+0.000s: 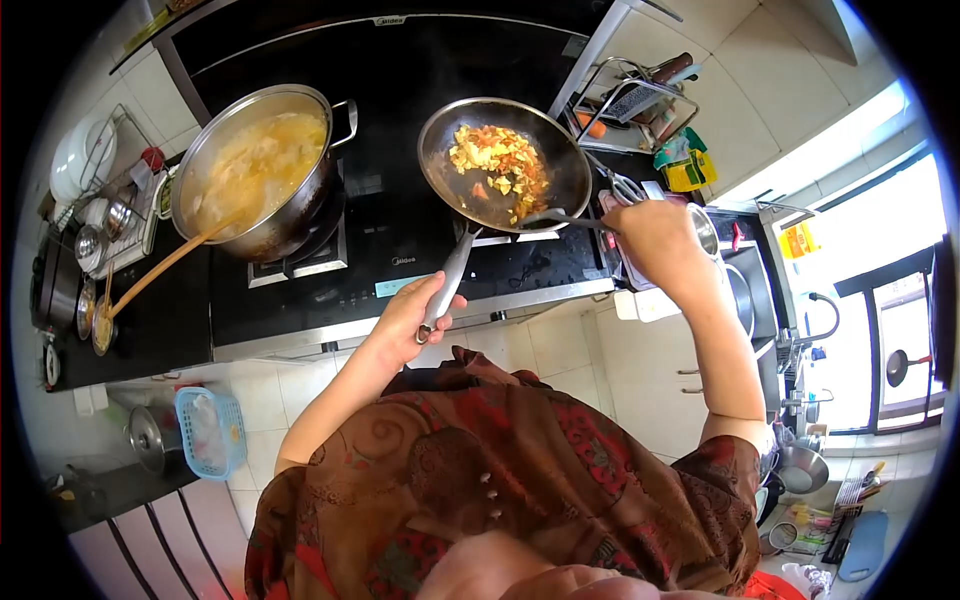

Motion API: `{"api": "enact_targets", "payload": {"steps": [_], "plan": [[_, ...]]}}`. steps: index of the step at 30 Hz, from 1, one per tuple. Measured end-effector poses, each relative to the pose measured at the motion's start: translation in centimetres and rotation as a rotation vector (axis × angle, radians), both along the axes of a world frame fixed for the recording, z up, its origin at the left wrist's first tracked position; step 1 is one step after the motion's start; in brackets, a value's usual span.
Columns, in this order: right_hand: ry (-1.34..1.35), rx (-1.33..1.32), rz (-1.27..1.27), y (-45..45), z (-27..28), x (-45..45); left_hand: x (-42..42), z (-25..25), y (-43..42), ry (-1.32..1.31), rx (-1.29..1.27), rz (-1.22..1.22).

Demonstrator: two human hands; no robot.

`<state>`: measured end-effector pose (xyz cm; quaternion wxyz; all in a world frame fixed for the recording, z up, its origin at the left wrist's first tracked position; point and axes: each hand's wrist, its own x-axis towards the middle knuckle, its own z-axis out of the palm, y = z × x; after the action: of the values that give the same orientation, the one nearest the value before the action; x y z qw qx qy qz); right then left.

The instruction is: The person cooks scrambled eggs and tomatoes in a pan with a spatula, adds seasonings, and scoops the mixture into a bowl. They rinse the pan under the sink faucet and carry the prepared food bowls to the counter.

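Observation:
My left hand (418, 312) is wrapped round the grey handle (456, 275) of a dark frying pan (440, 190). Yellow and reddish pieces of food (505, 170) lie in the pan, mostly at its middle and right. My right hand (655, 245) grips a dark spatula (570, 217), whose blade rests inside the pan's lower right edge. To the left, a large steel pot (318, 190) holds a yellowish broth, and a long wooden utensil (165, 268) leans over its rim.
The black stove (400, 262) bears pan and pot. A dish rack (130, 215) with bowls stands left, a wire rack (600, 85) with utensils behind right. Yellow-green bags (688, 165) lie beside it. The sink (765, 300) is at right, a blue basket (212, 440) lower left.

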<state>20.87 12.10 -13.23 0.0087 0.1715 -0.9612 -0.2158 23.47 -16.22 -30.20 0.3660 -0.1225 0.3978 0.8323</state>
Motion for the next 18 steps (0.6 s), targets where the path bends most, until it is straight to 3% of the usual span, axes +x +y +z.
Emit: {"api": "enact_targets", "payload": {"steps": [1, 5, 8, 11, 13, 14, 15, 16, 18], "plan": [[-0.040, 0.063, -0.028, 0.1, -0.6, 0.1, 0.0, 0.0, 0.0, 0.006, -0.001, -0.002], [0.103, -0.086, -0.115, 1.0, -7.0, -5.8, 0.0, -0.6, -0.4, 0.035, 0.024, -0.031], [0.186, -0.345, -0.200, 4.4, -4.1, -4.9, 1.2, 1.9, -0.6, 0.091, -0.089, 0.023], [0.120, -0.431, -0.339, 8.3, -3.5, -5.6, 1.8, 1.1, -1.0, 0.156, -0.072, 0.017], [-0.130, -0.702, -0.546, 10.3, -6.6, -8.9, 2.0, 1.3, -0.8, 0.160, -0.078, 0.018], [-0.258, -0.866, -0.520, 10.1, -8.4, -10.3, 2.2, 1.6, -0.6, 0.137, -0.098, 0.048], [-0.322, -1.273, -0.735, 8.9, -10.3, -10.8, 2.4, 1.8, -0.4, 0.113, -0.116, 0.082], [-0.297, -1.444, -0.694, 7.5, -12.2, -11.2, 2.6, 1.7, -0.3, 0.119, -0.117, 0.089], [-0.249, -1.336, -0.475, 6.4, -13.3, -11.4, 2.8, 1.7, -0.3, 0.116, -0.149, 0.119]]}}
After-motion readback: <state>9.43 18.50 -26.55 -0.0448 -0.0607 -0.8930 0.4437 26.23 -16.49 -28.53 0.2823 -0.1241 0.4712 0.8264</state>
